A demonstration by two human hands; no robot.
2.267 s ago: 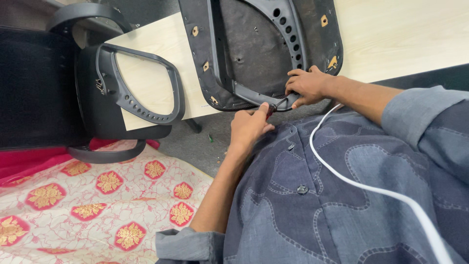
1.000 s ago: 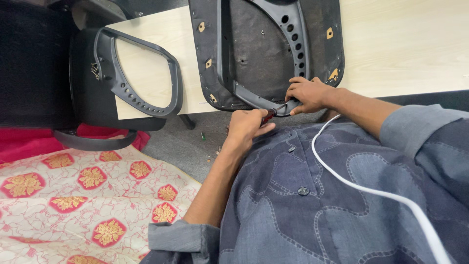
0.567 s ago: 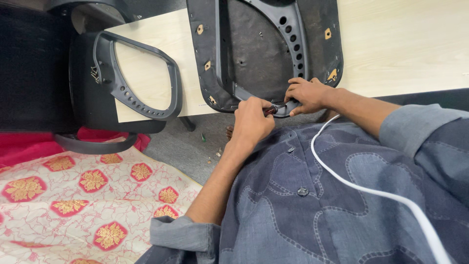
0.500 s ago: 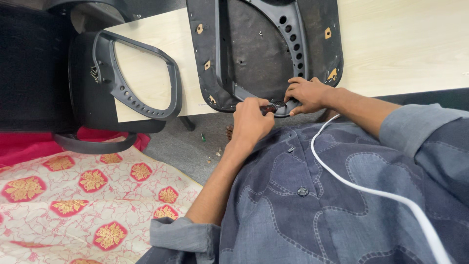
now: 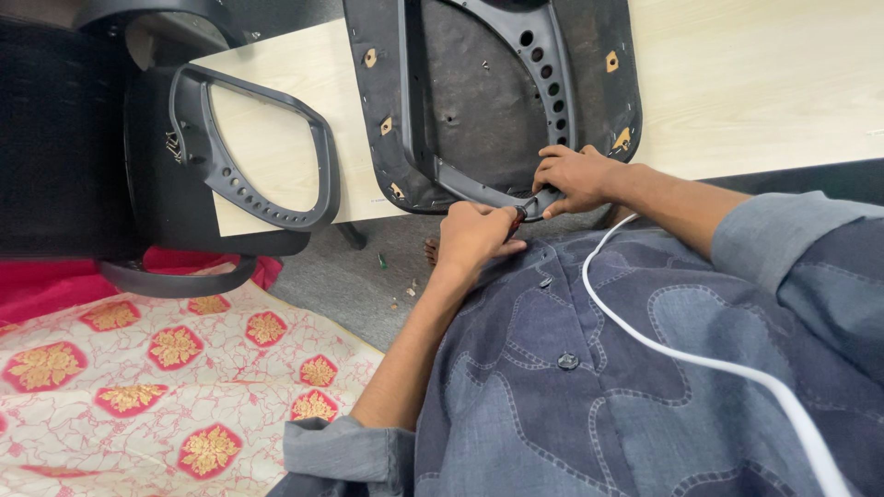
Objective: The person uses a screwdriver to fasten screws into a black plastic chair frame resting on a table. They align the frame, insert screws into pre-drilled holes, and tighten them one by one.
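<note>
At ten o'clock I see a black chair armrest loop [image 5: 249,152] leaning against a black chair [image 5: 64,138]. Behind it lies a pale wooden board [image 5: 764,83], running toward two o'clock. At eight o'clock a cream cloth with red and gold medallions [image 5: 138,387] covers the grey floor [image 5: 368,285]. A white cable [image 5: 700,359] crosses a blue-grey shirt [image 5: 599,396] at four o'clock.

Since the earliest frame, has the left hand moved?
Yes. The left hand has come up toward the seat base's near edge, closing on the right hand, which stayed put there.
</note>
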